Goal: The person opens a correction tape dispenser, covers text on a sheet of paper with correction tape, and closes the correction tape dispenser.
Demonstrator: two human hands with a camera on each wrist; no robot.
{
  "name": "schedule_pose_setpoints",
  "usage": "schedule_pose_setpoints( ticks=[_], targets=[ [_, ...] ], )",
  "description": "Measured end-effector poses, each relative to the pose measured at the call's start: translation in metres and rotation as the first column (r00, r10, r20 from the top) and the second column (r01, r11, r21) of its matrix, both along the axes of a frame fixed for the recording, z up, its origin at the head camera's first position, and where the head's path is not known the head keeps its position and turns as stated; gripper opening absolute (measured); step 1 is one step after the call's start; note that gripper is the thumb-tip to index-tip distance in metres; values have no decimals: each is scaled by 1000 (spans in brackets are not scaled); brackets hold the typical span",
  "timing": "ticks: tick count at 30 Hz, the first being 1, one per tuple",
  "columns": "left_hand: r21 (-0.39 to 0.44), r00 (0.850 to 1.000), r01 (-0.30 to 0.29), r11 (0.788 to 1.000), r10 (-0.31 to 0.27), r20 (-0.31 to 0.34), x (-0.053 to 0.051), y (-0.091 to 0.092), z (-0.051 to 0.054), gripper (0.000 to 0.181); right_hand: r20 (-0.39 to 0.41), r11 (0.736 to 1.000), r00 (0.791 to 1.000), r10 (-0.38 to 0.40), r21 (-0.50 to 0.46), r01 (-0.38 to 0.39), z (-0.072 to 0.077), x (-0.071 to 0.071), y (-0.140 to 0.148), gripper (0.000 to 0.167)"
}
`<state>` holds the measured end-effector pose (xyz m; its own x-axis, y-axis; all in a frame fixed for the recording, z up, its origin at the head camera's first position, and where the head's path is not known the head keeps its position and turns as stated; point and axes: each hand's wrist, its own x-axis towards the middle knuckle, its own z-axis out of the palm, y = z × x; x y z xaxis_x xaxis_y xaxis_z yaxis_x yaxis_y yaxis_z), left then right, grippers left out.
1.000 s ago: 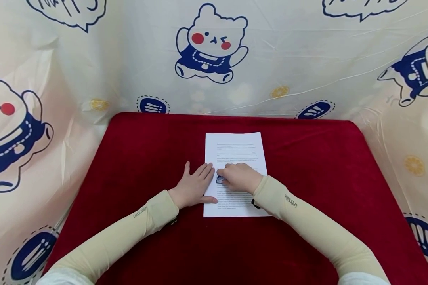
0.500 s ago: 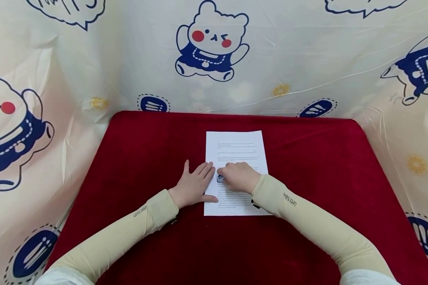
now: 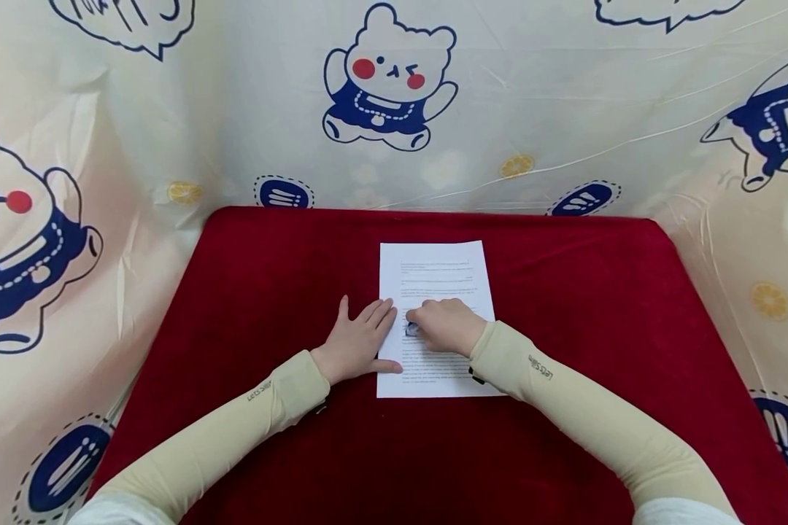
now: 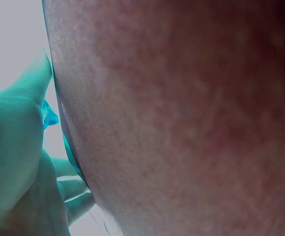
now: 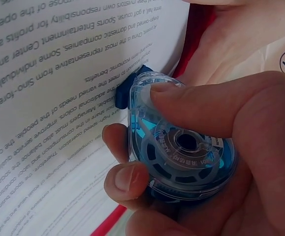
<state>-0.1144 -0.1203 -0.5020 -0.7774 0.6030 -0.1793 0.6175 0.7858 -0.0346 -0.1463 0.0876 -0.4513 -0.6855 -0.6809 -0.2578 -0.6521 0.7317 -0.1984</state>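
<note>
I see paper on the desk, the left hand across its left edge, correction tape farther right in the right hand.

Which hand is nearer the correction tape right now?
The right hand: it grips the correction tape over the printed sheet. The left hand lies spread across the sheet's left edge, apart from the tape.

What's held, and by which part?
Blue tape dispenser, gripped in the right hand by its rounded body, thumb on a flat face. Left hand holds nothing; it rests partly on the paper.
</note>
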Motion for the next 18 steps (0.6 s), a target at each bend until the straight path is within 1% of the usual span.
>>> schedule_pose_setpoints(
  ticks=[8, 18],
  targets=[
    [-1, 1000, -10, 1000, 10, 10, -1, 0, -3, 108, 9, 1000, 1000, -21, 16, 21, 0, -1, 9, 27],
    [4, 1000, -8, 1000, 7, 12, -1, 0, -1, 108, 3, 999, 999, -32, 14, 32, -1, -1, 19, 29]
  ],
)
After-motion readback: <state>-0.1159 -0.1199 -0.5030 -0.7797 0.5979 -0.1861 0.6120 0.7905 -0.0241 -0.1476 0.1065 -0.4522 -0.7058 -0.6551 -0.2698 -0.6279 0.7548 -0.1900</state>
